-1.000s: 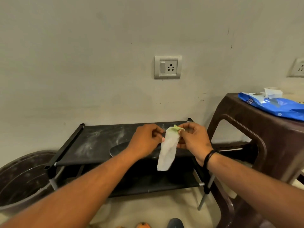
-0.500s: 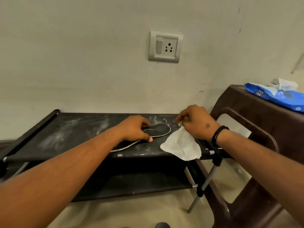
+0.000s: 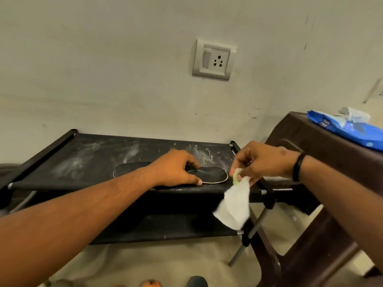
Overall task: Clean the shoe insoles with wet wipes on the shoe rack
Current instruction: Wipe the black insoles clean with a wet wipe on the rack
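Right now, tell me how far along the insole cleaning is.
Early. Done: a wipe is out of the blue pack and pinched in the right hand. In hand: the left hand rests on the black insole on the shoe rack. Left: the wipe hangs off the rack's edge, not yet on the insole.

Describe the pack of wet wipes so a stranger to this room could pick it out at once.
Start at the wall socket and look down and right to the dark brown plastic stool beside the black shoe rack. The pack of wet wipes lies on top of the stool. It is the only bright blue thing there, with a white wipe poking from its opening.
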The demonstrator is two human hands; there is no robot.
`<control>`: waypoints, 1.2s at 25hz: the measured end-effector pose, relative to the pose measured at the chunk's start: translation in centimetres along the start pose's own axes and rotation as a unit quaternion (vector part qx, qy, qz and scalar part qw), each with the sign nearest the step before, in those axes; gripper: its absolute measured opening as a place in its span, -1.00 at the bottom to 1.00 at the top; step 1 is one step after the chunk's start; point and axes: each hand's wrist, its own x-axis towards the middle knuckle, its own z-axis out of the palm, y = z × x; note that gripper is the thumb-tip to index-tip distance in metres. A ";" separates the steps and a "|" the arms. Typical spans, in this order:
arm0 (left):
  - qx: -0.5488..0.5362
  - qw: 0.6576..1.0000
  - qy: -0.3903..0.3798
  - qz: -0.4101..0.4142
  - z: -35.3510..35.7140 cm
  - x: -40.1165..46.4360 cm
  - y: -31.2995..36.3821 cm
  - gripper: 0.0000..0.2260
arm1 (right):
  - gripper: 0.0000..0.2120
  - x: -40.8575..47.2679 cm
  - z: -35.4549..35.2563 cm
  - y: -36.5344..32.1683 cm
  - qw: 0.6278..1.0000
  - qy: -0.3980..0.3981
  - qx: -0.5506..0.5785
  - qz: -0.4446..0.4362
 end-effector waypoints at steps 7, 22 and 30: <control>0.062 0.998 0.027 -0.006 0.1 0.0 1.0 -0.64 | -0.87 3.8 5.0 2.8 0.912 0.290 -0.267 -0.114; 0.106 0.994 -0.003 -0.002 1.6 -0.4 0.5 -0.63 | -0.94 -1.1 5.3 3.7 0.914 0.167 0.365 0.051; 0.112 0.994 0.001 0.002 1.8 0.0 -0.2 -0.64 | -0.90 4.8 6.8 3.4 0.875 0.328 -0.339 -0.107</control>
